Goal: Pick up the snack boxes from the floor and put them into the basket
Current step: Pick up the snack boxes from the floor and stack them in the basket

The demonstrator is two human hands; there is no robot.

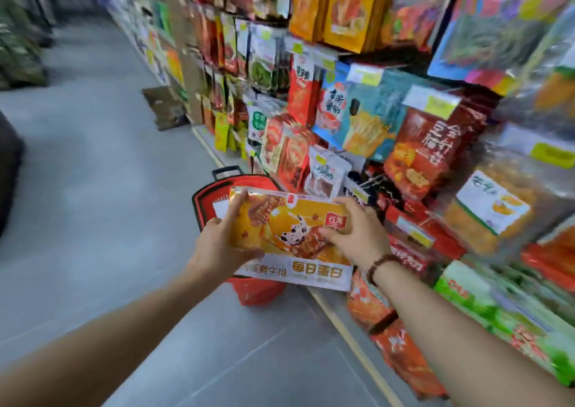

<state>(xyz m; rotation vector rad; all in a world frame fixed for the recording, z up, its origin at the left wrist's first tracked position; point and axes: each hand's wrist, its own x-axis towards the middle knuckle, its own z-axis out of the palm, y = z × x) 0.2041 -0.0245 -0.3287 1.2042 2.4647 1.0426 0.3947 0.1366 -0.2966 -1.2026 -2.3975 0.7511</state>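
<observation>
An orange snack box (292, 238) is gripped at either end by the left hand (224, 241) and right hand (357, 232), above the red basket (205, 198).

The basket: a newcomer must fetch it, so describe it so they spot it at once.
Follow the tall snack shelves on the right down to the grey floor. At their foot stands the basket, partly hidden behind the orange snack box held in front of it. It is the only red tub there, with a black handle at its far end.
</observation>
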